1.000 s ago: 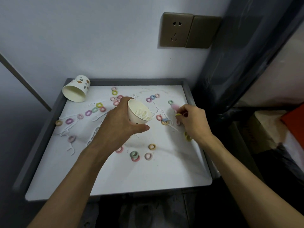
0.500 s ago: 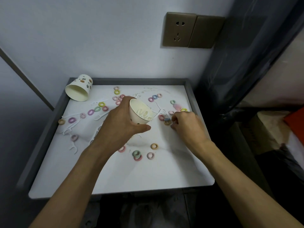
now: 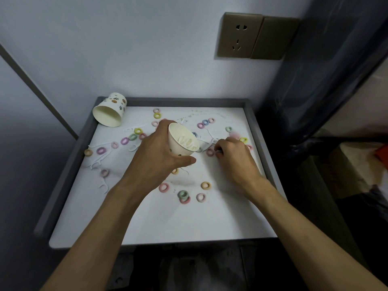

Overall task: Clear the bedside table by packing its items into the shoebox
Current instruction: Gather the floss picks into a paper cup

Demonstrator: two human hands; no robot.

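Paper cup (image 3: 182,141) gripped, tilted, by left hand (image 3: 155,158), at centre. Right hand (image 3: 235,158) curled down among rings (image 3: 210,152) at right; grasp cannot be told.

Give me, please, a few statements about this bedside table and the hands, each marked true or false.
The left hand holds a paper cup. True.
That cup is empty. False: white floss picks lie inside it.
A second cup stands upright at the back left. False: it lies on its side.
Coloured rings lie scattered on the table. True.
The right hand rests on the second cup. False: it is down among rings near the table's right edge.
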